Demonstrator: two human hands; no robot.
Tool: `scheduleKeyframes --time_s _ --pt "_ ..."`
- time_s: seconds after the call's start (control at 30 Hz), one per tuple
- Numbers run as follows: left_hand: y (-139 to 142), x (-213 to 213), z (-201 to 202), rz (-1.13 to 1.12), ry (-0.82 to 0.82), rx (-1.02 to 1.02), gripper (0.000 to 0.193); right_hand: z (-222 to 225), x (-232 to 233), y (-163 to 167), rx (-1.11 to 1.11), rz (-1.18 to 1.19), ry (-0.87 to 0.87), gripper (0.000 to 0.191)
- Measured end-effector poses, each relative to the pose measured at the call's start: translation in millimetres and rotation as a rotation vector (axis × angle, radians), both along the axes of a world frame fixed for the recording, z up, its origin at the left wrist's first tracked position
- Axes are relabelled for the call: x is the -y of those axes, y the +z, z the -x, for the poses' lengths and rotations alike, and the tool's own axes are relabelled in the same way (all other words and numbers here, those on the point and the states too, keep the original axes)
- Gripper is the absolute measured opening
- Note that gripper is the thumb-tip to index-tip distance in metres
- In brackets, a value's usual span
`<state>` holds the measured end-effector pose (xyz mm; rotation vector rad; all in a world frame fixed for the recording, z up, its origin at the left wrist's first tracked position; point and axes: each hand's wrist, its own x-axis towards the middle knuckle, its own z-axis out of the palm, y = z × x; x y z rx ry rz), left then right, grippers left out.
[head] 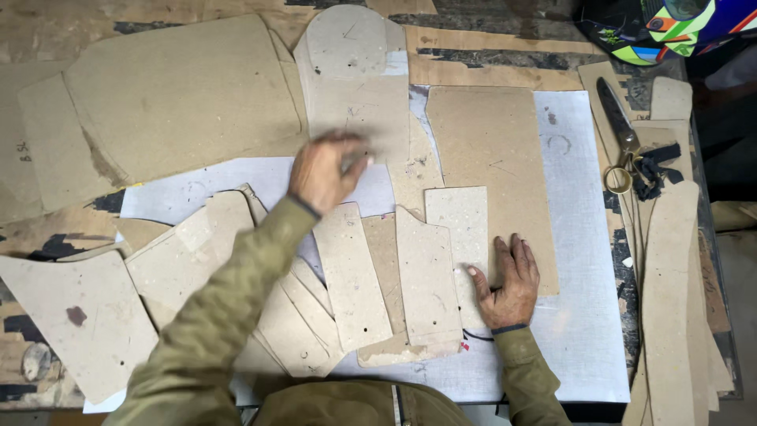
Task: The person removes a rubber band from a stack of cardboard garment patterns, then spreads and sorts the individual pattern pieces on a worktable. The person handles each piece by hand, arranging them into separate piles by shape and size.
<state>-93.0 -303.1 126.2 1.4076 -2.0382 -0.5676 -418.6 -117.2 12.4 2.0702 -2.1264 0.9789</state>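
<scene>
Overhead view, workbench. We see left hand (323, 170) motion-blurred, fingers curled onto lower edge of round-topped cardboard piece (355, 79); whether it pinches or merely touches, we cannot tell. Right hand (511, 276) lies flat, fingers spread, pressing on large rectangular board (493, 142), thumb tip touching small speckled rectangle (459, 225) just left of it. Between both hands: overlapping cardboard pattern pieces (355, 276) on white sheet (579, 331). Far right of right hand: scissors (619, 130), well apart. Beyond scissors: colourful helmet (662, 28).
</scene>
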Motion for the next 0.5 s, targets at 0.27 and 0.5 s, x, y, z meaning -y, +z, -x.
scheduleKeyframes --time_s 0.27,0.5 --pt "-29.9 -233.7 -99.6 0.163 0.54 0.02 0.049 0.4 -7.0 17.2 0.121 0.012 0.031 0.06" --pt "-94.3 -306.4 -136.0 -0.388 0.851 -0.034 0.109 -80.5 -37.2 49.4 0.514 -0.085 0.307 0.04"
